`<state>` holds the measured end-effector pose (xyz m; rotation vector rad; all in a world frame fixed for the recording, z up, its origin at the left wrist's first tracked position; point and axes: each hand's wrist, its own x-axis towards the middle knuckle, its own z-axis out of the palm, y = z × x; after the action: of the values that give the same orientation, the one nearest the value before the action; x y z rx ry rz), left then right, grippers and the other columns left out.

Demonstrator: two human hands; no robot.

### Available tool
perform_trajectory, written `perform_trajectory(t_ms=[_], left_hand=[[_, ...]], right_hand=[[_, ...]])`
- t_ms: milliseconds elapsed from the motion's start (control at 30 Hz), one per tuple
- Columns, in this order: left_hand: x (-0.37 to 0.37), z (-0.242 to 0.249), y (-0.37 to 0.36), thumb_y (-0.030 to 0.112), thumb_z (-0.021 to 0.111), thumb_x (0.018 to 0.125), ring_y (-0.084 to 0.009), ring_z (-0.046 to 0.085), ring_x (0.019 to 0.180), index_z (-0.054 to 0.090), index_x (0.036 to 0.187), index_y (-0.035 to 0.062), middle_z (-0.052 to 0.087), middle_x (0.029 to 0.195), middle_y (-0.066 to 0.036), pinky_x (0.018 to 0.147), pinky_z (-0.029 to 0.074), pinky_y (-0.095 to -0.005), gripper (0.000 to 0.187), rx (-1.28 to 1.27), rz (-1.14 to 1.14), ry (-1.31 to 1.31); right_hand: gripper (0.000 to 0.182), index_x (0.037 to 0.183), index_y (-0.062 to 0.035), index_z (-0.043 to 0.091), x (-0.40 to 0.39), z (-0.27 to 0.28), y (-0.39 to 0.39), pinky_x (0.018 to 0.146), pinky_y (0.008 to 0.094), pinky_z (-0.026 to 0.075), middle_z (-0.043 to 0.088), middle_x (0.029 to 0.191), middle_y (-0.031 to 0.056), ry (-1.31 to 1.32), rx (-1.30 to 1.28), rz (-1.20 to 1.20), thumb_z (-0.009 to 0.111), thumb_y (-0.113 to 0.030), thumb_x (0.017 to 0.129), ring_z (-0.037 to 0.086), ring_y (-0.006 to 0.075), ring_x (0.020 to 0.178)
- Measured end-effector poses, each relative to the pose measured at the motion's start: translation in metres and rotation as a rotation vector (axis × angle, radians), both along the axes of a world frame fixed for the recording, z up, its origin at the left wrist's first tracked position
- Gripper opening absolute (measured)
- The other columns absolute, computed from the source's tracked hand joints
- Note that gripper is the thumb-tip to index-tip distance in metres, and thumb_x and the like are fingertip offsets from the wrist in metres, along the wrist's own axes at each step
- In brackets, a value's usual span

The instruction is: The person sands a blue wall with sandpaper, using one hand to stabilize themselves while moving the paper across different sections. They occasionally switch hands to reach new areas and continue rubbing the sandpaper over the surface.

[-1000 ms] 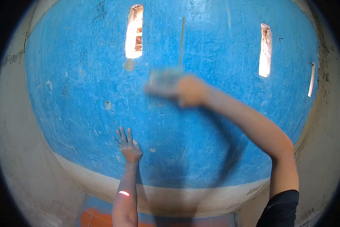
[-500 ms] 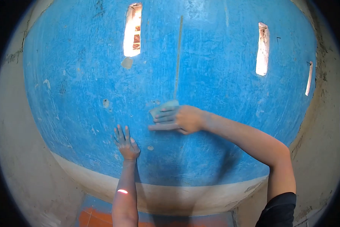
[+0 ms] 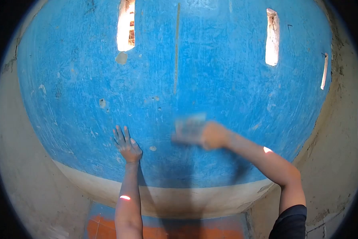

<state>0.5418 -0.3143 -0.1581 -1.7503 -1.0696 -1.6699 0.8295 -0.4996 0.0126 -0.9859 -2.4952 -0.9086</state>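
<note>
Blue-painted wall, scuffed and chipped, fills the view, with 3 narrow bright slits, the left slit, middle slit and right slit, in its upper half. Below the blue paint's lower edge runs a whitish band, then an orange and blue floor.

A person's right hand, blurred by motion, lies over a pale blue-green pad at the wall. Its fingers extend across the pad; whether they grip it or only press it, I cannot tell. Compared with 1 second ago, hand and pad have come down the wall and shifted rightward. They covered the lower part of a dark vertical line then; now its lower end shows, and the pad is below and right of it. For the work, this means a lower stretch of wall is being covered.

The left hand stays planted lower left on the blue, fingers spread apart. The camera view has tipped slightly, and a bright light patch now marks the right forearm.
</note>
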Motion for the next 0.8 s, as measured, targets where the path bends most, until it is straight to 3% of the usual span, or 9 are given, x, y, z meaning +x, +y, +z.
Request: perform_trajectory(t_ms=[100,167,267,333,367,467,567,667,800], left_hand=[[0.001,-0.002,0.000,0.028,0.025,0.103,-0.0449,0.020,0.146,0.032,0.152,0.0084,0.025,0.158,-0.021,0.114,0.015,-0.0616,0.054,-0.001,-0.003,0.005],[-0.001,0.001,0.003,0.029,0.024,0.103,-0.0448,0.020,0.146,0.032,0.152,0.0084,0.025,0.158,-0.021,0.114,0.014,-0.0617,0.054,0.008,0.002,-0.004],[0.000,-0.002,0.001,0.028,0.025,0.102,-0.0450,0.020,0.146,0.033,0.152,0.0090,0.025,0.158,-0.021,0.114,0.014,-0.0626,0.054,0.005,-0.020,-0.011],[0.001,0.000,0.002,0.024,0.029,0.100,-0.0459,0.021,0.145,0.035,0.152,0.0102,0.027,0.158,-0.021,0.114,0.013,-0.0642,0.054,0.011,-0.039,-0.028],[0.001,-0.001,0.002,0.024,0.029,0.100,-0.0458,0.021,0.145,0.035,0.152,0.0102,0.027,0.158,-0.021,0.114,0.013,-0.0641,0.054,0.014,-0.042,-0.034],[0.000,0.001,0.003,0.025,0.028,0.100,-0.0455,0.021,0.145,0.035,0.152,0.0100,0.027,0.158,-0.022,0.114,0.012,-0.0636,0.054,0.028,-0.048,-0.032],[0.001,0.001,0.000,0.025,0.028,0.100,-0.0452,0.020,0.146,0.035,0.152,0.0098,0.026,0.158,-0.022,0.114,0.012,-0.0635,0.054,0.038,-0.051,-0.024],[0.001,0.001,0.002,0.028,0.026,0.101,-0.0448,0.019,0.146,0.034,0.152,0.0082,0.025,0.158,-0.022,0.115,0.012,-0.0627,0.054,0.036,-0.021,-0.010],[-0.002,0.000,0.002,0.032,0.023,0.104,-0.0451,0.018,0.146,0.034,0.151,0.0047,0.024,0.158,-0.023,0.115,0.013,-0.0610,0.055,0.009,0.007,0.012]], right_hand=[[0.071,0.145,-0.0272,0.047,0.005,-0.024,-0.005,0.102,0.0430,0.049,0.056,0.139,0.0113,-0.176,-0.054,0.044,0.052,0.002,0.080,0.052,0.0299,0.130],[0.060,0.138,-0.0208,0.055,0.015,0.017,-0.008,0.100,0.0412,0.051,0.058,0.136,0.0122,0.085,0.321,-0.044,0.055,0.000,0.081,0.056,0.0300,0.126],[0.026,0.114,-0.0011,0.066,0.036,0.094,-0.001,0.082,0.0396,0.051,0.070,0.102,0.0199,0.769,0.723,0.002,0.055,-0.014,0.094,0.067,0.0368,0.099],[0.025,0.101,0.0005,0.067,0.036,0.127,-0.009,0.066,0.0353,0.049,0.065,0.074,0.0128,1.127,0.763,-0.015,0.051,-0.019,0.101,0.062,0.0235,0.067],[0.029,0.095,0.0007,0.065,0.027,0.120,-0.007,0.059,0.0354,0.045,0.059,0.066,0.0088,1.083,0.773,-0.078,0.049,-0.022,0.102,0.053,0.0166,0.059],[0.034,0.121,-0.0102,0.065,0.007,0.030,0.003,0.084,0.0393,0.053,0.071,0.101,0.0114,0.365,0.457,-0.014,0.058,-0.008,0.088,0.068,0.0308,0.093],[0.057,0.135,-0.0151,0.058,0.005,-0.045,-0.002,0.101,0.0445,0.049,0.068,0.119,0.0130,-0.022,0.025,0.114,0.062,-0.006,0.079,0.065,0.0314,0.112],[0.048,0.127,-0.0080,0.062,0.026,-0.008,-0.014,0.095,0.0431,0.051,0.068,0.115,0.0162,0.181,0.472,-0.054,0.061,-0.003,0.080,0.067,0.0298,0.108],[0.031,0.112,0.0055,0.064,0.053,0.067,-0.016,0.076,0.0366,0.051,0.069,0.095,0.0176,1.016,0.829,-0.149,0.051,-0.021,0.100,0.067,0.0301,0.086]])
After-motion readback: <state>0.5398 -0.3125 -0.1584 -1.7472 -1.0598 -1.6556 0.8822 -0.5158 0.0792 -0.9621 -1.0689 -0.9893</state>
